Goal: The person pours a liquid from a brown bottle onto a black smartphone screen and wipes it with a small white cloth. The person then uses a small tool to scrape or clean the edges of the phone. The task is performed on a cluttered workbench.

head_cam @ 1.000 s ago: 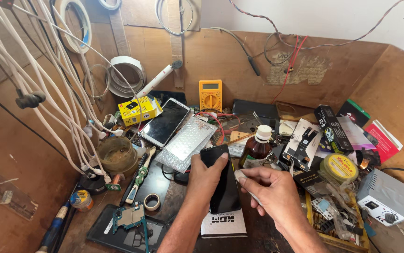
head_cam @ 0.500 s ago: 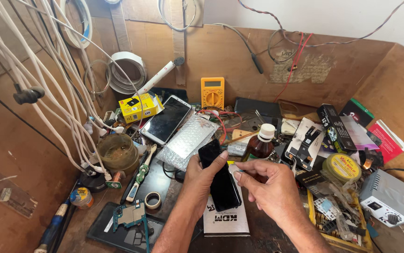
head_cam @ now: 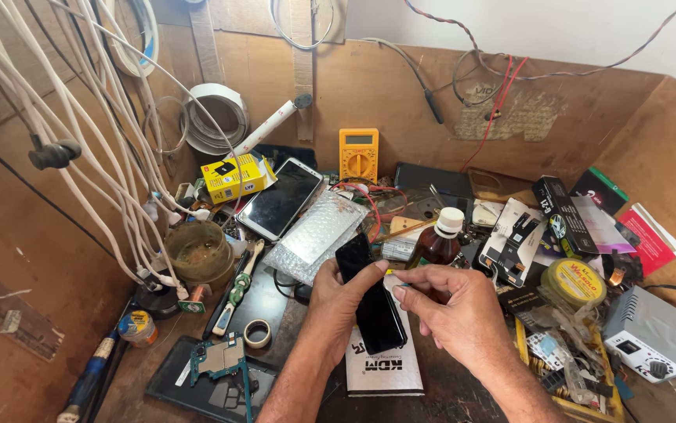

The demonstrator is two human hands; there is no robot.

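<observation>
— Two hands over the cluttered bench, both on one thing. The left hand grips a black phone, fingers wrapped behind it and the thumb pressed across its front near the upper end. The phone is tilted, its top leaning toward the bubble-wrap pouch, and it is held up above a white booklet lying on the bench.

— And the right hand?

— The right hand sits just beside the phone's right edge, thumb and forefinger pinched together on something small and pale; I cannot tell what it is. The other fingers are curled in.

— What is different from a second ago?

— Then the right hand was lower and a little apart from the phone, with a thin pale strip showing under the fingers. Now it has come up and in, the pinched fingertips meeting the left thumb at the phone's edge. The phone has tipped further to the left. The left thumb stays on the glass.

— Around them?

— A brown bottle with a white cap stands just behind the hands, a yellow multimeter leans on the back wall, a roll of tape lies to the left, and a green circuit board rests on a dark tray.
</observation>
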